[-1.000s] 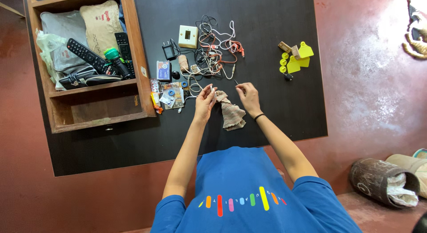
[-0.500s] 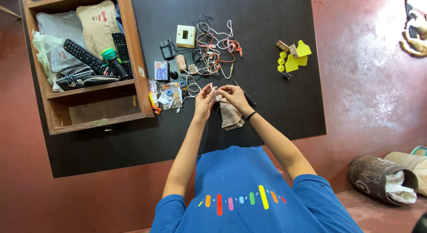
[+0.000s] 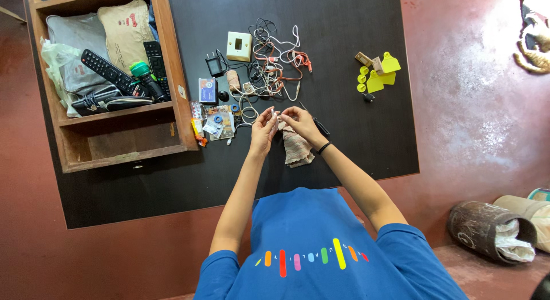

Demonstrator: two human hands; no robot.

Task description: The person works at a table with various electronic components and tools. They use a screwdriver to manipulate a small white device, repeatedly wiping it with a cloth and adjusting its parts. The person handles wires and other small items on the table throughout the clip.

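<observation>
Both hands have closed together: left hand [image 3: 263, 128] and right hand [image 3: 299, 120] pinch a small item above the cloth [image 3: 297, 151], tangled cables [image 3: 269, 68] at twelve o'clock.

I wear a blue short-sleeved T-shirt [image 3: 321, 242]; its sleeves end above my elbows and leave both forearms bare. Across the chest runs a row of small coloured bars [image 3: 312, 259] of uneven height: orange, red, pink, pale blue, green, yellow, orange and red. A thin black band [image 3: 324, 147] circles my right wrist. My left hand [image 3: 262, 131] and right hand [image 3: 299, 121] wear no gloves.
</observation>
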